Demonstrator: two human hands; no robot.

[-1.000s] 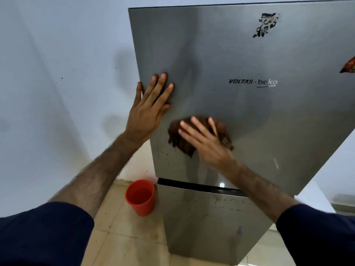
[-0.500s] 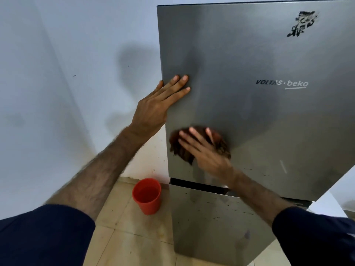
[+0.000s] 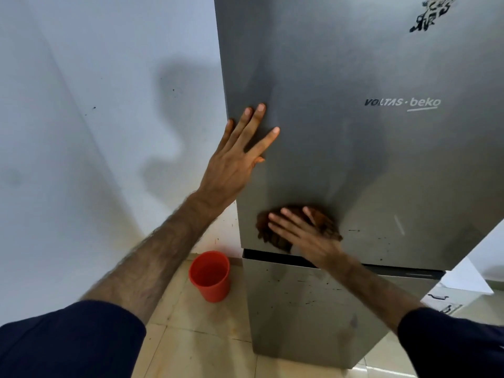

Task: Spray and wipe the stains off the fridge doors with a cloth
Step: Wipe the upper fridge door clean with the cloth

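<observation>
A tall steel fridge stands before me, its upper door (image 3: 341, 145) above a dark gap and the lower door (image 3: 313, 317). My left hand (image 3: 237, 159) lies flat on the upper door's left edge, fingers straight. My right hand (image 3: 302, 233) presses a brown cloth (image 3: 275, 236) flat against the bottom left of the upper door, just above the gap. Small dark specks (image 3: 354, 230) dot the door right of the cloth, and more mark the lower door. A black scribbled stain (image 3: 431, 15) sits at the upper door's top right. No spray bottle is in view.
An orange-red bucket (image 3: 210, 276) stands on the beige tiled floor left of the fridge. A white wall (image 3: 95, 132) runs close along the fridge's left side. A white object with dark markings (image 3: 450, 301) sits low on the right.
The view has swung left, so the fridge sits further right in frame. My right hand and the cloth have slid down toward the upper door's bottom edge. My left hand stays flat on the door.
</observation>
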